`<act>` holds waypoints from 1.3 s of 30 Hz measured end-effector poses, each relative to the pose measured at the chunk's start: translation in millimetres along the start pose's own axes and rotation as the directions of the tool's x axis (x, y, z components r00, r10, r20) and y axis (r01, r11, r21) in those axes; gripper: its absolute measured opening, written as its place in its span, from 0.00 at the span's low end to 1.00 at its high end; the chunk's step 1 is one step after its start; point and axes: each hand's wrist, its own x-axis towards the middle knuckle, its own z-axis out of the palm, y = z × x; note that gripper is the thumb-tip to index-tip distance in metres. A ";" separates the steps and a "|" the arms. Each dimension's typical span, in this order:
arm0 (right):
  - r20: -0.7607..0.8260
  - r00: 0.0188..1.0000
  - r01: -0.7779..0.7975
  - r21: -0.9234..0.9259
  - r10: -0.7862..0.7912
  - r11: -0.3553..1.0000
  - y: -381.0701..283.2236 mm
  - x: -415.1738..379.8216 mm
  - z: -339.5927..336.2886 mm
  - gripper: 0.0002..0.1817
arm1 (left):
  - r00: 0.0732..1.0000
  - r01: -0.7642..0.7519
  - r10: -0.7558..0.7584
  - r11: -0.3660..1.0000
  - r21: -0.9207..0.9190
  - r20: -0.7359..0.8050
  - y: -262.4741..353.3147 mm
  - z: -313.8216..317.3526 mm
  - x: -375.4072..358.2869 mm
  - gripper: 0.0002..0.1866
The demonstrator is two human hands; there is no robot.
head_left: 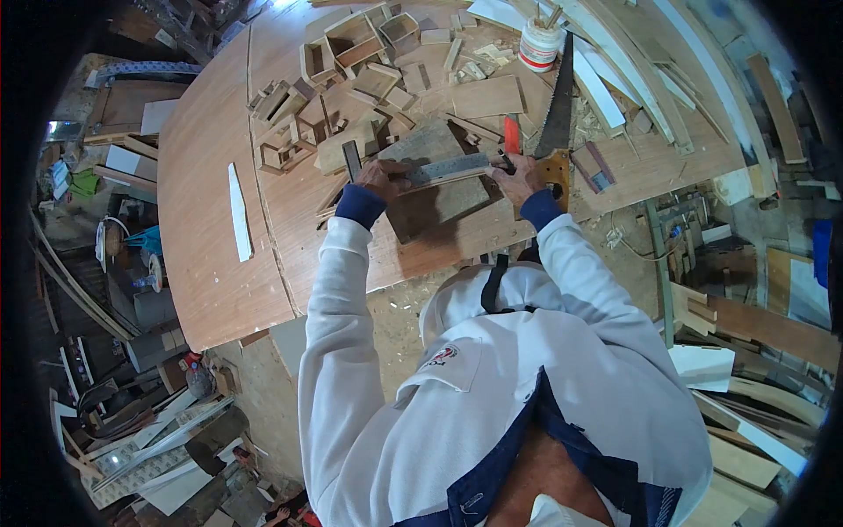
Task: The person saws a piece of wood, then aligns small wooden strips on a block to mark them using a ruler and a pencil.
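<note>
A metal ruler (450, 167) lies along a thin wooden strip (452, 180), above a dark flat board (430, 206) on the workbench. My left hand (383, 178) grips the left end of the ruler and strip, beside the upright dark blade of a square (352, 160). At the right end, my right hand (520, 178) has its fingers closed on the strip, with a dark pen-like item (507, 162) between them. Just right of that hand rests a handsaw (558, 119) with a yellow handle. A red object (512, 134) sits just beyond the same hand.
Small wooden boxes (356, 39) and offcuts cover the far part of the workbench (202, 176). A white tub (539, 46) holding sticks stands at the back. Long boards (632, 61) lie at the right, and a white strip (239, 213) lies at the left.
</note>
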 end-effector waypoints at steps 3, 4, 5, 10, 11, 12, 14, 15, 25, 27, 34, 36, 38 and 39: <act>0.024 1.000 -0.002 0.049 0.001 0.999 -0.7 0.1 -0.9 0.16 | 1.000 0.001 -0.001 1.000 -0.022 0.002 -6.6 4.1 2.5 0.18; 0.012 1.000 0.013 0.028 -0.013 1.000 -1.6 -0.5 -1.3 0.15 | 1.000 -0.012 0.012 0.999 -0.037 -0.004 -9.8 6.0 3.4 0.18; 0.001 1.000 0.028 0.006 -0.028 1.000 -2.6 -1.0 -1.6 0.15 | 1.000 -0.011 0.011 0.999 -0.038 -0.005 -13.4 7.6 3.3 0.18; 0.031 0.999 0.021 0.083 -0.024 0.996 10.7 1.6 4.6 0.15 | 0.998 -0.060 0.060 0.998 0.014 -0.014 -3.2 1.7 -0.4 0.19; 0.070 0.998 0.001 0.120 -0.009 0.993 15.8 3.1 6.1 0.15 | 0.998 -0.060 0.061 0.998 0.015 -0.015 -3.0 1.4 -1.0 0.19; 0.069 0.998 0.001 0.119 -0.009 0.993 12.5 2.3 4.5 0.15 | 0.998 -0.059 0.059 0.998 0.020 -0.017 1.9 -0.8 -3.1 0.19; 0.042 0.999 0.024 0.064 -0.027 0.998 6.0 0.1 0.4 0.15 | 0.998 -0.059 0.060 0.998 0.025 -0.020 5.8 -3.0 -2.8 0.19; 0.042 0.999 0.025 0.064 -0.028 0.998 3.0 -0.7 -1.0 0.15 | 0.999 -0.048 0.048 0.999 0.008 0.000 5.8 -3.8 -2.2 0.19; 0.031 0.999 0.004 0.054 -0.006 0.999 -1.3 -1.4 -2.1 0.16 | 0.995 -0.099 0.099 0.992 0.076 0.002 -3.8 1.9 5.2 0.19; 0.039 0.999 -0.012 0.043 0.010 0.999 -1.5 -1.0 -1.9 0.16 | 0.997 -0.070 0.069 0.996 0.062 0.019 4.6 -1.2 4.3 0.19; 0.052 0.997 -0.059 0.151 0.052 0.987 8.0 1.0 4.0 0.15 | 0.998 -0.056 0.055 0.996 0.068 0.007 -12.0 8.2 11.3 0.19; 0.048 0.997 -0.064 0.126 0.058 0.990 7.0 1.9 2.9 0.15 | 0.997 -0.075 0.075 0.994 0.075 -0.005 -14.0 9.5 11.9 0.19; 0.067 0.996 -0.064 0.046 0.060 0.997 1.5 1.4 -0.9 0.14 | 0.995 -0.093 0.094 0.992 0.081 -0.017 -16.9 11.0 11.6 0.19; 0.068 0.996 -0.063 0.046 0.060 0.997 0.4 0.3 -1.3 0.14 | 0.995 -0.090 0.094 0.989 0.115 -0.032 -14.8 10.3 9.6 0.19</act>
